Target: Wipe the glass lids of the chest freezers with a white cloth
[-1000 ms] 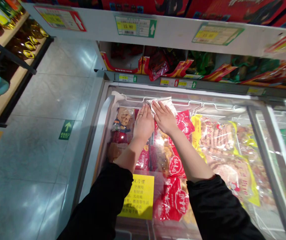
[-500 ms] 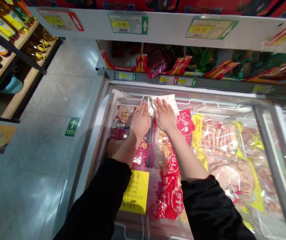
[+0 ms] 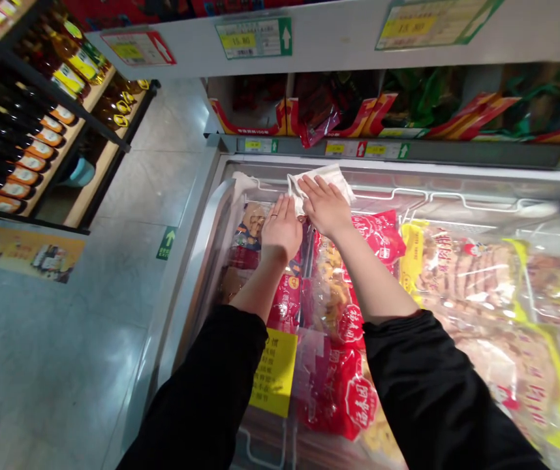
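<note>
A supermarket: price tags [image 3: 253,38], chest freezer [image 3: 456,171], bottle shelves [image 3: 40,124].

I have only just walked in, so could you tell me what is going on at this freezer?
A person leans over a chest freezer. The right hand lies flat on a white cloth at the far edge of the glass lid. The left hand lies flat on the glass just beside it. Under the lid lie red bags and yellow bags of frozen food.
</note>
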